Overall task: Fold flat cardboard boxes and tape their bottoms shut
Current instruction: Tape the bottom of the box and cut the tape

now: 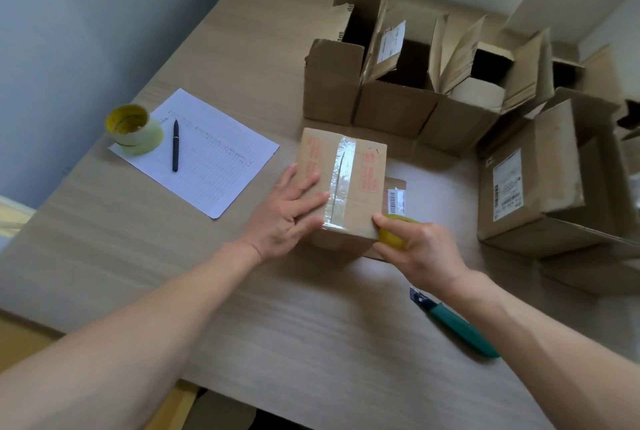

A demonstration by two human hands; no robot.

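A small cardboard box [341, 183] sits bottom-up on the surface [277, 308] before me, a clear tape strip [341, 183] along its seam. My left hand [287, 218] lies flat on it, fingers straight. My right hand [415, 249] has its grip around a yellow tape roll [393, 234] at the near edge. I judge taping nearly done; next, cut the tape, perhaps with the green knife [457, 325] nearby.

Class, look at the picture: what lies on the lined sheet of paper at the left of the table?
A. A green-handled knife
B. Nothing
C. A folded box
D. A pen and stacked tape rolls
D: a dark pen and stacked tape rolls rest on the lined sheet.
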